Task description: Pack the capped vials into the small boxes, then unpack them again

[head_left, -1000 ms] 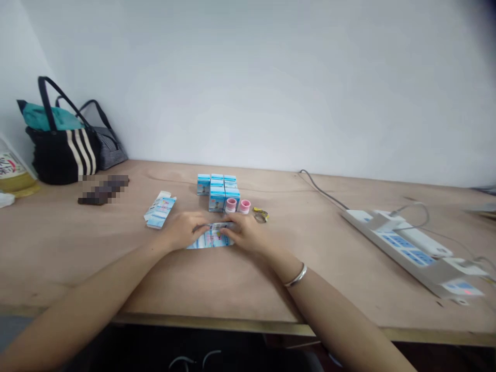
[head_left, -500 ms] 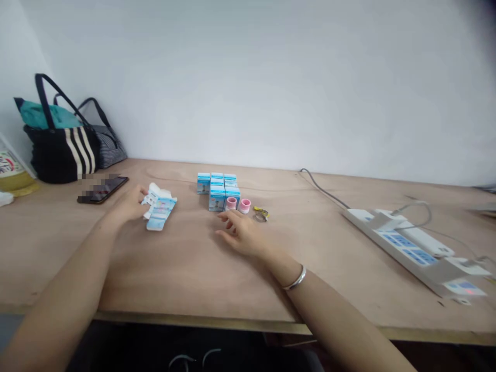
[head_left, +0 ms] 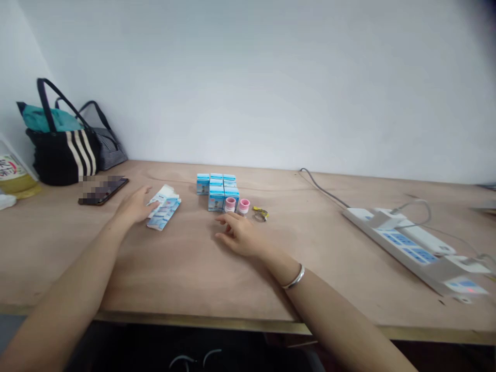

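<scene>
My left hand (head_left: pixel 135 205) is at the left edge of several flattened blue-and-white cartons (head_left: pixel 167 209) lying on the table. Its fingers are apart, and the thumb overlaps the nearest carton; whether it touches is unclear. My right hand (head_left: pixel 239 233) rests low over the wood, fingers loosely curled and parted, holding nothing. Just beyond it stand two small pink-topped round pieces (head_left: pixel 244 205) with white lower parts. Behind these, several upright blue-and-white boxes (head_left: pixel 216 199) form a tight group. A small yellow and dark ring-shaped item (head_left: pixel 260 214) lies right of the pink-topped pieces.
A phone (head_left: pixel 104 191) lies left of the cartons, with a black striped bag (head_left: pixel 64 155) and a bottle of yellow liquid (head_left: pixel 15 173) beyond. On the right, a white power strip (head_left: pixel 411 248) with plugged-in adapters trails a grey cable (head_left: pixel 321 188) to the wall.
My left hand has shifted slightly right and its fingers have spread. The flattened cartons have turned and lie closer together. My right hand stays nearly where it was.
</scene>
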The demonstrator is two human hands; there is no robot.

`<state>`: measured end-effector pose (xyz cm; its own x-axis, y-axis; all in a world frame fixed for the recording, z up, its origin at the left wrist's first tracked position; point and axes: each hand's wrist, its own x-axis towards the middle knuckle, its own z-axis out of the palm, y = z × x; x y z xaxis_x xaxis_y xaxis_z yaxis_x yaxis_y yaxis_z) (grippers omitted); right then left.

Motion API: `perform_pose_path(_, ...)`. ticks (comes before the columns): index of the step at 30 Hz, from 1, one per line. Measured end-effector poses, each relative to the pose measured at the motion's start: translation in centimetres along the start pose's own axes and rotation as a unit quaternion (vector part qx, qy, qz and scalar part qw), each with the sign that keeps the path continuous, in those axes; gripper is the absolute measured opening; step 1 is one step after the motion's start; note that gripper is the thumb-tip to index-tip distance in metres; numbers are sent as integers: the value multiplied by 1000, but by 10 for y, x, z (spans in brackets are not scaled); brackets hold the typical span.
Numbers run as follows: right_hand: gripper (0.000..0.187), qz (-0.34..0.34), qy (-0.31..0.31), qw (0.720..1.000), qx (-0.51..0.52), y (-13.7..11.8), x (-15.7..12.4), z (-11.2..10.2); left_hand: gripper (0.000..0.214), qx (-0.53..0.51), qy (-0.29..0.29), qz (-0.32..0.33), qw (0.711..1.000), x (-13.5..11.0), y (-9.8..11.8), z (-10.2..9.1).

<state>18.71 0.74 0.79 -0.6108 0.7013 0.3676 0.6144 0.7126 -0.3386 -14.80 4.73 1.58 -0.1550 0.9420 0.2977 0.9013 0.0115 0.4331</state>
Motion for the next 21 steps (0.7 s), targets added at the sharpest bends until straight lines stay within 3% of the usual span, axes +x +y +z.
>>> perform_pose_path(4, 27, -6, -9, 1000, -15, -3, 0, -1, 42, 10, 98, 118, 988, -4, 28, 4)
perform_pose_path(7, 26, -9, -26, 999, -28, -4, 0, -3, 34, -21, 71, 231, 970, -6, 63, 17)
perform_pose_path(10, 26, -9, -36, 999, -39, -5, 0, -4, 45, -3, 47, 328, 944, -2, 99, 36)
perform_pose_path(13, 25, -16, -41, 998, -48, -6, 0, -5, 59, 45, 45, 341, 938, 4, 124, 54)
perform_pose_path(15, 23, -27, -46, 997, -53, -6, 0, -5, 57, 62, 45, 333, 940, 6, 131, 63)
perform_pose_path(21, 23, -40, -43, 996, -62, -6, 0, -2, 33, 26, 45, 331, 942, 5, 127, 75)
